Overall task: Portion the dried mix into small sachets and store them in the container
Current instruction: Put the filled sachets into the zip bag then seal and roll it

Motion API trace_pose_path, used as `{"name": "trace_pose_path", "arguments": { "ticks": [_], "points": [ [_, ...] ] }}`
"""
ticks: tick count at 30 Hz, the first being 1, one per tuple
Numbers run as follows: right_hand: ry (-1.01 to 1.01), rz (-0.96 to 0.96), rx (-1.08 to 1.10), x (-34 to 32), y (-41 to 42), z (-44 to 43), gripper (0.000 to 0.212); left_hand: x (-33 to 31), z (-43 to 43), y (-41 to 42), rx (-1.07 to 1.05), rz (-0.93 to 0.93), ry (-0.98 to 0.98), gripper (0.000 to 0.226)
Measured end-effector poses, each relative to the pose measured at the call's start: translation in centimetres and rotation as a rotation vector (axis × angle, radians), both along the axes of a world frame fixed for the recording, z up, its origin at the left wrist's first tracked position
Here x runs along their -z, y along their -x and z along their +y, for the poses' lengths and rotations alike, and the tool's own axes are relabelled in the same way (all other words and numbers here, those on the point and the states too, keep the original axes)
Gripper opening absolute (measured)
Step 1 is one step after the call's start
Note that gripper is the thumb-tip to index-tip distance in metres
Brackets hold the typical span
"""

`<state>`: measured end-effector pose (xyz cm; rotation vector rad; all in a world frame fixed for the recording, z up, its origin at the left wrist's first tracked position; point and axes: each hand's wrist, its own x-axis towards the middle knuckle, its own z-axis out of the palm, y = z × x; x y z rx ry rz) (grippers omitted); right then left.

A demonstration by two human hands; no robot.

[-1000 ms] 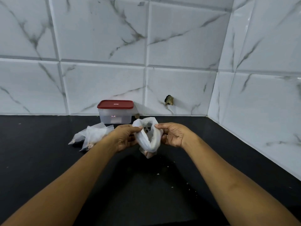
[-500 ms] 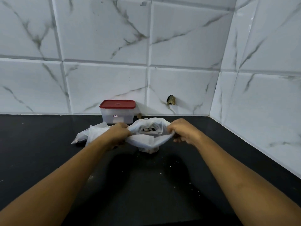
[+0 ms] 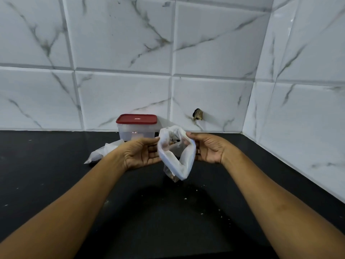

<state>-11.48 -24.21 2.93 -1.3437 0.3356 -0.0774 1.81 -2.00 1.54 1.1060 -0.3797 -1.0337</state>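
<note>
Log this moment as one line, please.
left hand pinches bag rim | right hand pinches opposite rim | dried mix inside | container lid on

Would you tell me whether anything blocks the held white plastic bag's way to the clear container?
Yes: the red lid sits shut on the clear plastic container. Nothing visible lies between it and the white plastic bag that the left hand and right hand hold.

white marble-veined wall tiles (image 3: 121,43), black countertop (image 3: 46,165), corner right.
</note>
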Motion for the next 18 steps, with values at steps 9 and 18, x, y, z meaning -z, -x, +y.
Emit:
{"name": "trace_pose_path", "arguments": {
  "ticks": [9,18],
  "points": [
    [0.554,0.025,0.400,-0.2,-0.4,0.2,0.025,0.7,-0.1,-1.6,-0.310,-0.320,-0.261,0.013],
    [0.874,0.219,0.494,0.4,-1.0,0.1,0.021,0.3,1.0,-0.9,-0.328,-1.350,-0.597,0.026]
  ]
}}
